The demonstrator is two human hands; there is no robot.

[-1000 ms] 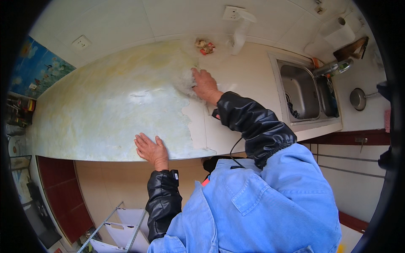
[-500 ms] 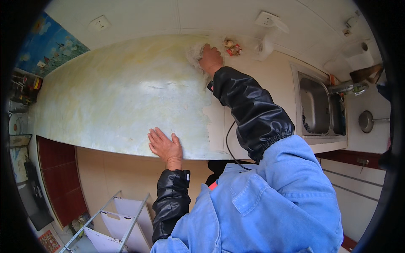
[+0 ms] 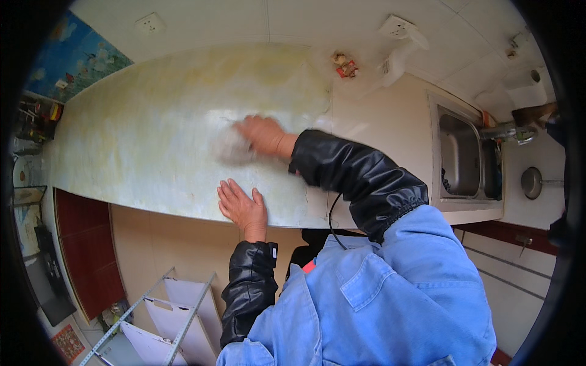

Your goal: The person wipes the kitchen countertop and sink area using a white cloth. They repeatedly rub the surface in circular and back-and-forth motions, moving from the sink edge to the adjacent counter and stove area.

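Observation:
Across the counter lies a pale green-yellow marbled covering (image 3: 146,134) with a ragged right edge. My left hand (image 3: 244,207) rests flat on it close to the front edge, fingers spread and holding nothing. Farther in, my right hand (image 3: 266,135) presses a crumpled greyish-white cloth (image 3: 232,148) against the marbled surface. Motion smears both that hand and the cloth. Black glossy sleeve covers run over both my forearms.
Right of the covering, cream countertop (image 3: 378,134) leads to a steel sink (image 3: 459,152) with a tap (image 3: 503,131). A small red and tan bundle (image 3: 345,65) lies by the back wall. A metal-framed rack (image 3: 165,311) stands below at left.
My right hand has swept the cloth from the back edge of the covering toward me and left. My left hand stays flat in nearly the same place.

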